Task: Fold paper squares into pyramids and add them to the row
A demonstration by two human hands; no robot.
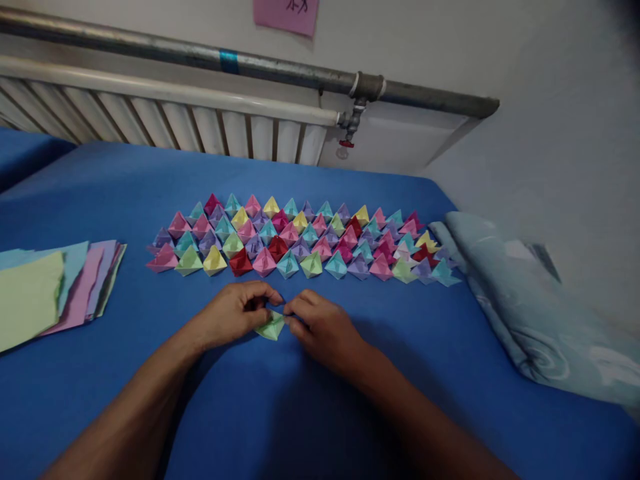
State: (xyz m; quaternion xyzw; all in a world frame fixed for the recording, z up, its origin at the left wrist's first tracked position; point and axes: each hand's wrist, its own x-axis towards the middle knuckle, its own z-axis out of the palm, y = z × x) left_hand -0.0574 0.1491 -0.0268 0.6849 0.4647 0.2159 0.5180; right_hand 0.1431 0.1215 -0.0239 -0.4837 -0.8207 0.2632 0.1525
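L. hand (233,312) & R. hand (323,327) pinched a small light-green folded-paper piece (271,328) in their fingers, opp. sides; light, even tension prob. suited it best.

Folded paper (271,329) light green; paper boats (287,265) multicoloured; cover (150,313) blue; blanket (530,313) blue-green, swirl-patterned.

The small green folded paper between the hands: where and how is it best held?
Probably by its two side ends, pinched lightly, one from each side. The green folded paper narrows to a corner at the right hand; its other end is partly covered by the left hand. Its creased faces look thin, so squeezing the middle might crush it.
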